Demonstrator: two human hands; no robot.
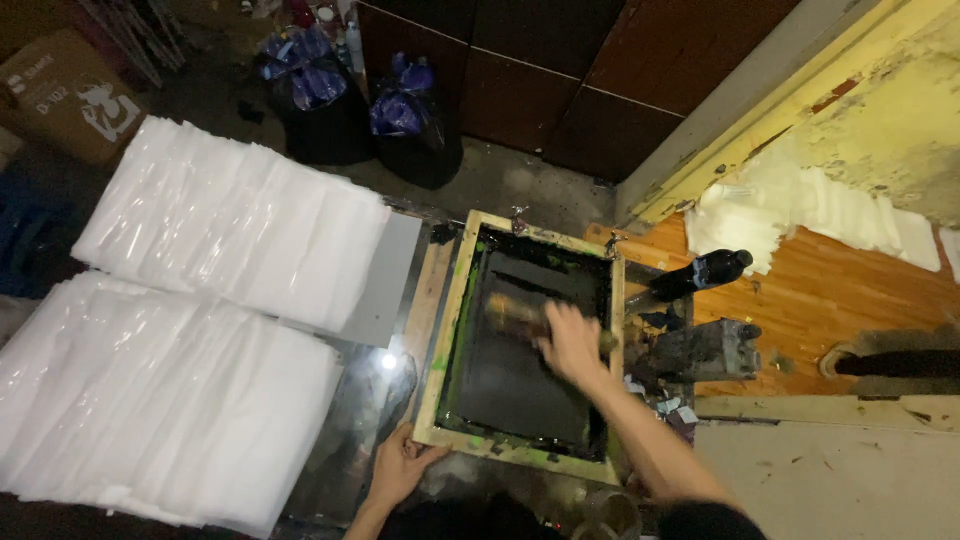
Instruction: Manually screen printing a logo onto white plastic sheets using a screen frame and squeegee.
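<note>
A wooden-framed printing screen (441,330) with dark mesh and green ink stains lies flat on a glossy dark table. My right hand (572,343) is closed around the handle of a squeegee (512,312) that rests across the mesh, blurred by motion. My left hand (400,465) rests on the near left corner of the frame, fingers spread, pressing it down.
Two big stacks of white translucent sheets (230,220) cover the table to the left. A dark bottle (705,273) and an ink-smeared container (710,350) stand right of the frame on a wooden surface. Black bags (415,135) sit on the floor beyond.
</note>
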